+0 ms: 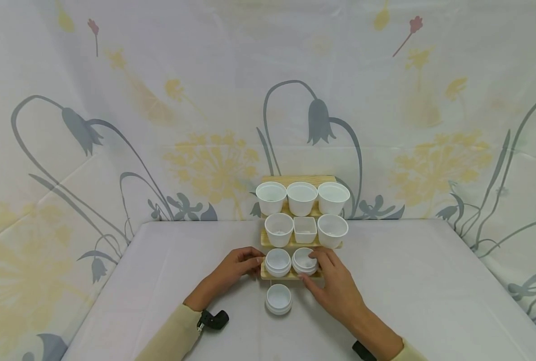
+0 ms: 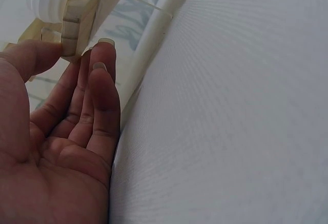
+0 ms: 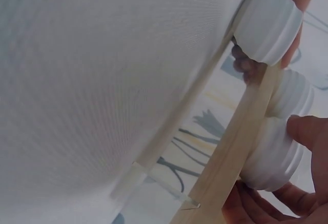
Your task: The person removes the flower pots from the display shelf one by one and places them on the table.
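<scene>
A three-tier wooden stand [image 1: 297, 179] holds white cups. Its lowest shelf carries two small white jars. My left hand [image 1: 251, 261] is at the left end of that shelf beside the left jar [image 1: 278, 261]. In the left wrist view, the left hand [image 2: 77, 52] pinches the shelf's wooden corner [image 2: 77, 26] between thumb and nearly straight fingers. My right hand [image 1: 315, 261] grips the right jar [image 1: 304, 260], its thumb on one side and its fingers under it. The right wrist view shows the right hand [image 3: 283, 168] round this jar [image 3: 271, 155] beside the shelf edge [image 3: 230, 157].
A third small white jar [image 1: 278, 299] stands on the white tablecloth [image 1: 412, 291] just in front of the stand. The upper tiers hold round cups [image 1: 302, 197] and one square cup [image 1: 305, 229]. A flower-print cloth [image 1: 114, 125] hangs behind the table.
</scene>
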A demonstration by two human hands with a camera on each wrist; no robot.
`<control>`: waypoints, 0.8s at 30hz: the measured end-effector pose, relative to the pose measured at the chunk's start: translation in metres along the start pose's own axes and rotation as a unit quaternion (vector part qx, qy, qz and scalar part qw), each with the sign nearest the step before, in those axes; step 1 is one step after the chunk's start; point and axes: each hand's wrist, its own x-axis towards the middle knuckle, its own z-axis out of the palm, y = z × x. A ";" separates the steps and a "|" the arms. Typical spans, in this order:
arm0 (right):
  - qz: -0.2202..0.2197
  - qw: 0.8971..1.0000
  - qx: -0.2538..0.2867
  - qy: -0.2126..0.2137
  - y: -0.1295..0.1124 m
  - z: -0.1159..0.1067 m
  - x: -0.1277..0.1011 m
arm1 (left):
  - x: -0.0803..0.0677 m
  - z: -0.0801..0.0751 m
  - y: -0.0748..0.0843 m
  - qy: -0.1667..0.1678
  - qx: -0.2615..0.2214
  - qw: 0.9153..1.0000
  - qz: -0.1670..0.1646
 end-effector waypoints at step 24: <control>0.053 0.997 0.023 -0.052 -0.016 -0.015 0.002 | 0.001 0.000 -0.001 -0.002 -0.014 1.000 -0.003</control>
